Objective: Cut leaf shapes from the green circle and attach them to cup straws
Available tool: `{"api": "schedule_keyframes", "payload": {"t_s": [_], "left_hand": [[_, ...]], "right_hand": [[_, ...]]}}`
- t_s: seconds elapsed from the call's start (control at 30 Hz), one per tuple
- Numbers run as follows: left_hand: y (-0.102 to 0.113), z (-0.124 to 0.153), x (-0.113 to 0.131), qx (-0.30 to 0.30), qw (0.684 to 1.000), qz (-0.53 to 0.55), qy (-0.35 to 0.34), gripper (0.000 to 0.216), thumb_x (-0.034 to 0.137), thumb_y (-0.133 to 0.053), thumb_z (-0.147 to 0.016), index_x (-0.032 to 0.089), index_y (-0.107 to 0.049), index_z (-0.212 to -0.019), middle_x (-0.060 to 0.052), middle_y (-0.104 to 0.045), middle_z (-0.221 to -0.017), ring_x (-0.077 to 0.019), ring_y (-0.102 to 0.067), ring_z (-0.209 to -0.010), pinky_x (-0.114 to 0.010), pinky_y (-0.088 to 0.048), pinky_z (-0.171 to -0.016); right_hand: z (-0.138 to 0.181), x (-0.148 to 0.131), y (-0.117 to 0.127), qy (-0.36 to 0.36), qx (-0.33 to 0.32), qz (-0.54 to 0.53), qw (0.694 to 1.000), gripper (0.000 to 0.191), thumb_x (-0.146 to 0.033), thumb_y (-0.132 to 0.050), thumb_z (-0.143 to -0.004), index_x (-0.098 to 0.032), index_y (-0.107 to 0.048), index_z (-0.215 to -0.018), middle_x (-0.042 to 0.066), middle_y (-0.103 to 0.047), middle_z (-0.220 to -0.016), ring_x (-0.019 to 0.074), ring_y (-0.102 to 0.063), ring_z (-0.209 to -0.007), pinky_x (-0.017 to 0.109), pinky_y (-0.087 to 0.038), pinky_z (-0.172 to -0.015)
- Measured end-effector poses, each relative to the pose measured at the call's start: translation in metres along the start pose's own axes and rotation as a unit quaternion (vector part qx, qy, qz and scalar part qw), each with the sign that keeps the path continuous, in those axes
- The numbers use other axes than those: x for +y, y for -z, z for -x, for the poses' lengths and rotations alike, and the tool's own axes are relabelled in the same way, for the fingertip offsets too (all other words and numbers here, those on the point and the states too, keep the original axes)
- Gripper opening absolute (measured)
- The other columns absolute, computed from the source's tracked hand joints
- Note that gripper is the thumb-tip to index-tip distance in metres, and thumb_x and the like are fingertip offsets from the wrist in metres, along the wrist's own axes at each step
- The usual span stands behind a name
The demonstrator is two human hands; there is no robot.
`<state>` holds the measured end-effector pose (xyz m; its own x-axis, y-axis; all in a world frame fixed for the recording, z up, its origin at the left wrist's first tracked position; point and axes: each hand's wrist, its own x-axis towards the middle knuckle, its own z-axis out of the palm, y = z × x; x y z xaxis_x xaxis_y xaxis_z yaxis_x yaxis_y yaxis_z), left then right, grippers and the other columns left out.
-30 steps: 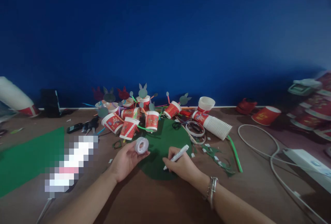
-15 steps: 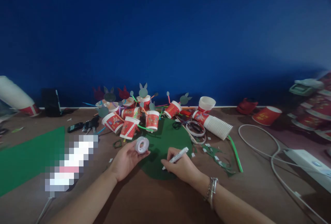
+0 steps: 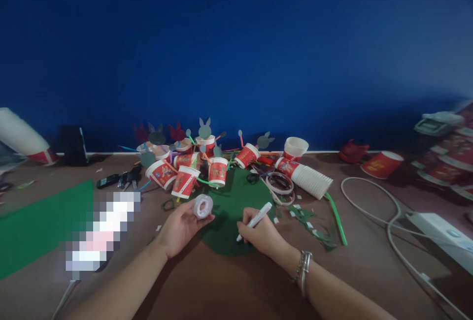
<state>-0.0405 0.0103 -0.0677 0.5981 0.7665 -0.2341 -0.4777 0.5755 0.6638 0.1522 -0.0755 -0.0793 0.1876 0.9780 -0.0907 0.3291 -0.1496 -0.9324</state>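
Note:
My left hand [image 3: 180,229] is closed on a small white roll of tape [image 3: 203,206], held up just left of a dark green paper disc [image 3: 231,204] lying on the brown floor. My right hand [image 3: 260,235] grips a white marker [image 3: 254,220] like a pen, its tip pointing down at the near part of the disc. A metal bracelet is on my right wrist. Behind the disc stands a cluster of red and white paper cups [image 3: 185,167] with straws and paper animal cut-outs.
A lying stack of white cups [image 3: 308,178], rings of tape [image 3: 279,183] and green scraps lie right of the disc. A white cable [image 3: 369,209] and power strip [image 3: 441,234] are at right. A green sheet [image 3: 40,221] lies left. A blue wall rises behind.
My right hand has shifted slightly right and the marker tip has moved a little over the disc. My left hand and the tape roll stay still.

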Motion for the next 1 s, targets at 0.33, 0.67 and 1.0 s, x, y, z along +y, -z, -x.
{"api": "schedule_keyframes", "payload": {"t_s": [0.33,0.67,1.0], "left_hand": [[-0.0008,-0.0004,0.0005,0.001,1.0,-0.008,0.002,0.02,0.022,-0.053,-0.08,0.009,-0.067,-0.083,-0.01,-0.069,-0.086,-0.0211,-0.063,-0.078,-0.042,-0.047,-0.088],[-0.0045,0.0016,0.0015,0.01,1.0,-0.002,0.004,0.019,0.021,-0.052,-0.081,0.009,-0.067,-0.082,-0.011,-0.069,-0.09,-0.0214,-0.063,-0.081,-0.042,-0.046,-0.088],[-0.003,0.0014,0.0009,0.004,1.0,-0.008,0.002,0.02,0.021,-0.052,-0.081,0.009,-0.068,-0.083,-0.01,-0.07,-0.086,-0.0211,-0.063,-0.079,-0.042,-0.046,-0.088]], "right_hand": [[0.0011,-0.0029,-0.0012,0.017,-0.004,0.029,0.999,0.022,-0.021,-0.055,-0.07,-0.021,-0.039,-0.055,-0.006,-0.049,-0.042,0.0084,-0.045,-0.04,0.017,-0.03,-0.039],[0.0008,0.0009,-0.0016,0.041,0.024,0.061,0.997,0.022,-0.02,-0.053,-0.068,-0.021,-0.036,-0.054,-0.007,-0.041,-0.045,0.0083,-0.038,-0.044,0.019,-0.027,-0.043],[0.0014,0.0023,-0.0014,0.04,0.008,0.074,0.996,0.023,-0.019,-0.052,-0.066,-0.021,-0.035,-0.051,-0.006,-0.041,-0.044,0.0079,-0.036,-0.044,0.019,-0.025,-0.041]]}}
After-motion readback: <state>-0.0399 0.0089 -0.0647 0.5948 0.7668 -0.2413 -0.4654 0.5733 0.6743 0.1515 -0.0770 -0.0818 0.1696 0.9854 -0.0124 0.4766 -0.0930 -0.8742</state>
